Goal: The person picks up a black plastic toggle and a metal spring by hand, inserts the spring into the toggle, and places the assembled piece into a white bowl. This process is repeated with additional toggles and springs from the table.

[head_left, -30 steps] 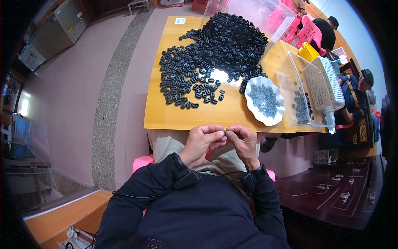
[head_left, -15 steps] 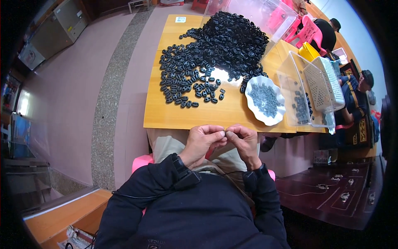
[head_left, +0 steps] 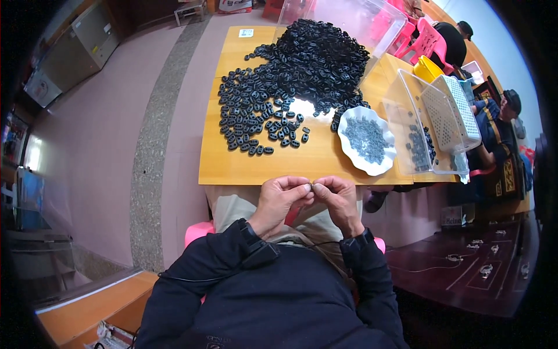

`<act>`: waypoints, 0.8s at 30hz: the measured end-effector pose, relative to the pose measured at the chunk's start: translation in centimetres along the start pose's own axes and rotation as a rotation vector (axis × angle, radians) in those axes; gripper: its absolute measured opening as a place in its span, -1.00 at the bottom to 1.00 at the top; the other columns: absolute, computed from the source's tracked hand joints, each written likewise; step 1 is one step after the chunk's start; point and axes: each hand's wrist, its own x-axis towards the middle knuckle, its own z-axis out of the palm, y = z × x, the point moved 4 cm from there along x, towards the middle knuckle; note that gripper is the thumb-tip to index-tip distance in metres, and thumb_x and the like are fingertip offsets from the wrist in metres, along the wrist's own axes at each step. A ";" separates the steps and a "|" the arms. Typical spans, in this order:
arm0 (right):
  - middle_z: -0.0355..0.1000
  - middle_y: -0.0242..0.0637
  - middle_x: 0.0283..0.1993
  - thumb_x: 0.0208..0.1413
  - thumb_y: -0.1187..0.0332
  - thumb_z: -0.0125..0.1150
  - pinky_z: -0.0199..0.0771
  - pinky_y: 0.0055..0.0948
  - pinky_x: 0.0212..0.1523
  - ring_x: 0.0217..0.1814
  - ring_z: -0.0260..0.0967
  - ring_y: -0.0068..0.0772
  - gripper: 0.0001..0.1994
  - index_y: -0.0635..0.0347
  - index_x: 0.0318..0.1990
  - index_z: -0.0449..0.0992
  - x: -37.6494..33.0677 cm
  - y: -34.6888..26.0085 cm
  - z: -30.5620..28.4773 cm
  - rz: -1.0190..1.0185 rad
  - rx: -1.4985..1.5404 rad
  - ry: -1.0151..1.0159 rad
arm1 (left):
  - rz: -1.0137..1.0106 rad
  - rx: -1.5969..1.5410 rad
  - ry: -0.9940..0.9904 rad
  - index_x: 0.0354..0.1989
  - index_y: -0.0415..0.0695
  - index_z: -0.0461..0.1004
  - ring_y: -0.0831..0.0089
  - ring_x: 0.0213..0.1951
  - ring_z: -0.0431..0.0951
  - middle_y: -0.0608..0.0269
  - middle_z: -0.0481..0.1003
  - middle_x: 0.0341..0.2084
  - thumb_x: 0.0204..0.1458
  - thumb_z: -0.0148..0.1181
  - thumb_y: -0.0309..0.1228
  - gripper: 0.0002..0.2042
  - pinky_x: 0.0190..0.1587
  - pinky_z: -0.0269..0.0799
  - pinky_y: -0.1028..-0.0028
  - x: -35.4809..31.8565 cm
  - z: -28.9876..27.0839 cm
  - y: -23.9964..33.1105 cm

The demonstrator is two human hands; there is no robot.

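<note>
Fingers of the left hand (head_left: 283, 196) and right hand (head_left: 339, 196) meet tip to tip, pinched closed on a small piece (head_left: 312, 187), apparently dark and too small to make out. It sits between the hands, just off the near edge of the worktop (head_left: 279, 166). Beyond lie loose black oval parts (head_left: 256, 119); a white dish (head_left: 367, 139) stands toward the right corner.

A wooden desk (head_left: 279, 163) is seen ahead. A clear plastic bin (head_left: 360, 20) is set at its far edge. A white perforated basket (head_left: 450, 113) is placed in a clear tray (head_left: 407, 125) at the right. Pink chairs (head_left: 427, 41) are seen beyond.
</note>
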 end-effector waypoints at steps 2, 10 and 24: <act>0.50 -0.38 -0.39 0.13 0.46 0.18 0.42 -0.67 -0.36 -0.41 0.39 -0.67 -0.89 0.33 -0.28 0.53 0.0 0.0 0.1 -0.012 -0.007 -0.008 | -0.001 -0.010 0.003 -0.21 -0.29 0.45 0.48 -0.35 0.57 0.16 0.53 -0.36 0.08 0.13 -0.56 -0.88 -0.19 0.56 0.51 0.0 -0.1 0.0; 0.49 -0.40 -0.37 0.15 0.46 0.15 0.40 -0.68 -0.32 -0.36 0.38 -0.68 -0.88 0.34 -0.24 0.52 0.1 0.4 0.0 -0.053 -0.079 0.000 | -0.011 -0.046 0.001 -0.21 -0.31 0.44 0.45 -0.34 0.58 0.13 0.53 -0.36 0.09 0.12 -0.56 -0.87 -0.20 0.57 0.51 0.1 -0.3 0.1; 0.48 -0.41 -0.41 0.13 0.51 0.14 0.40 -0.68 -0.34 -0.37 0.37 -0.69 -0.91 0.36 -0.28 0.51 -0.3 -0.2 0.1 -0.093 -0.243 0.031 | -0.032 -0.053 0.022 -0.21 -0.30 0.44 0.45 -0.35 0.58 0.14 0.53 -0.36 0.09 0.12 -0.56 -0.88 -0.20 0.57 0.52 0.3 -0.6 -0.3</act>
